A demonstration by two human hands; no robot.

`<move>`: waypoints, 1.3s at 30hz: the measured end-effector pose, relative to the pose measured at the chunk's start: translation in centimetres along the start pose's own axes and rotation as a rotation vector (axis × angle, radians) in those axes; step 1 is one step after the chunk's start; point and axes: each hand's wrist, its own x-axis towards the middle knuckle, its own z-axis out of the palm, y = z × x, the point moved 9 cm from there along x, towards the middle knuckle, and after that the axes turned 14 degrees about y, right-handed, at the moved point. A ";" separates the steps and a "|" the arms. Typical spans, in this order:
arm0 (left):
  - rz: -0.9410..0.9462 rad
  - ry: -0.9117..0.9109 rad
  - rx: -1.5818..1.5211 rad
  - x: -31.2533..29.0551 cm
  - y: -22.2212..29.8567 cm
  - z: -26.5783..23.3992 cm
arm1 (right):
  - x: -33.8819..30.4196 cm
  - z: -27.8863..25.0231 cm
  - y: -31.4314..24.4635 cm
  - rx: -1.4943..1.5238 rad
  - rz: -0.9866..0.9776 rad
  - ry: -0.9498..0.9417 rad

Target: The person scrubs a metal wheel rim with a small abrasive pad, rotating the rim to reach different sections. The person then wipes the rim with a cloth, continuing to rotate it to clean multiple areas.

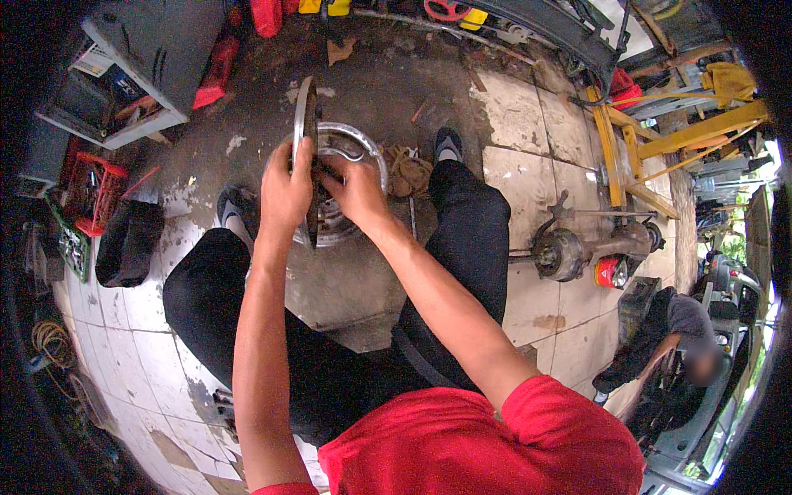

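Note:
A round metal disc (306, 115), like a wheel cover or plate, stands upright between my hands and shows nearly edge-on. My left hand (287, 188) is closed on its left side, with the thumb along the near edge. On the other side, the fingers of my right hand (360, 195) are bent in against the disc's face; whatever they pinch there is hidden. Just beyond, a silver wheel rim (375, 151) lies on the floor between my feet, partly covered by the disc and my right hand. A crumpled brown cloth (410, 172) is beside the rim.
An axle housing (569, 252) lies on the tiles to the right, a red can (611, 271) by it. Farther right are a yellow metal frame (697, 132) and a seated person (660, 346). At left stand a grey cabinet (157, 62) and a red crate (97, 191).

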 end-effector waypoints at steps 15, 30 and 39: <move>0.002 -0.015 -0.070 -0.1 0.7 0.2 | -0.6 0.4 0.3 0.082 -0.021 0.058; -0.019 0.019 -0.077 -0.4 1.2 -0.7 | -0.5 -0.4 -0.8 0.035 -0.099 0.181; -0.071 -0.012 -0.072 -0.2 0.4 -0.1 | -0.3 -0.8 -1.1 0.088 -0.048 0.146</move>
